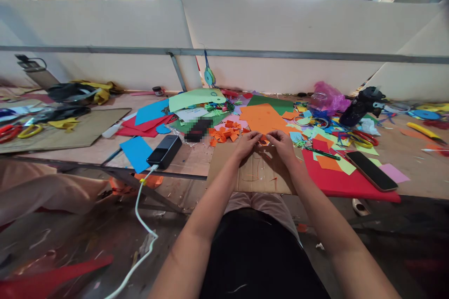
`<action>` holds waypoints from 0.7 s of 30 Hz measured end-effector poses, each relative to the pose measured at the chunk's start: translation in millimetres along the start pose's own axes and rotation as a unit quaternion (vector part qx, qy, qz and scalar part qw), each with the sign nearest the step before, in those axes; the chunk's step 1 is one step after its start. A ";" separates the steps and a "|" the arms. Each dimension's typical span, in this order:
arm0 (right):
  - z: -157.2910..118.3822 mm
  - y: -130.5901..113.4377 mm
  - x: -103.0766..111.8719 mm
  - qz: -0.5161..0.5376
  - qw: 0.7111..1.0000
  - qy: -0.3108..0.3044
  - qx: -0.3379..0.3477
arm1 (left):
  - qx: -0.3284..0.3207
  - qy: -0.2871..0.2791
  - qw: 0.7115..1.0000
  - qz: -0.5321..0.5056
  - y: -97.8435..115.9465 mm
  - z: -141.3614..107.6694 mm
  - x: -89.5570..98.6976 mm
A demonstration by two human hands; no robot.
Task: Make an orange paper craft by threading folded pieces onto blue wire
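My left hand (pixel 248 144) and my right hand (pixel 281 144) meet above a cardboard sheet (pixel 224 168) at the table's front edge. Between their pinched fingertips is a small orange paper piece (pixel 264 140), mostly covered by the fingers. Just left of my left hand lies a pile of folded orange paper pieces (pixel 224 134). Behind the hands an orange paper sheet (pixel 261 117) lies flat. Beside my right wrist are red sheets (pixel 321 180) with paper scraps and a dark green pen (pixel 322 153) on top.
A black phone (pixel 372 170) lies on the right, near scissors (pixel 363 139) and a dark bottle (pixel 358 107). Leftward, a power bank (pixel 164 152) trails a white cable (pixel 140 215) over the table edge. Further left are more scissors (pixel 30 131) on cardboard. A metal bar (pixel 280 54) crosses behind.
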State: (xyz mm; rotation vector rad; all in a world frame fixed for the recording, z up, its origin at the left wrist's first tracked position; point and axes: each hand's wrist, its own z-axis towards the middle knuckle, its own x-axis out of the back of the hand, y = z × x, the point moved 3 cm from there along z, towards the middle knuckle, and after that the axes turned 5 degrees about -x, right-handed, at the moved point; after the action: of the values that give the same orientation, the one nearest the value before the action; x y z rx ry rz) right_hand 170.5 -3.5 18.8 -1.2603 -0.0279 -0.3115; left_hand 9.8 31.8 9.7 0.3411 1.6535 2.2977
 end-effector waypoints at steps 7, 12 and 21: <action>-0.7 -1.1 1.9 -0.003 1.000 0.005 -0.011 | 0.002 -0.010 1.000 -0.018 -5.5 -0.2 -0.9; -0.3 0.4 3.2 -0.016 1.000 0.009 -0.014 | 0.008 -0.024 1.000 -0.014 -9.3 1.4 -1.5; 1.5 3.2 -0.3 -0.022 0.999 -0.037 -0.026 | -0.020 -0.042 0.998 -0.032 -7.3 -0.3 -1.4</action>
State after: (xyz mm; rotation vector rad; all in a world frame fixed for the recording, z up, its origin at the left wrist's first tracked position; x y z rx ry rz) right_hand 171.3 -1.2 16.2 -1.3237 -0.1108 -0.3049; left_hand 11.6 33.2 2.6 0.3655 1.5521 2.2351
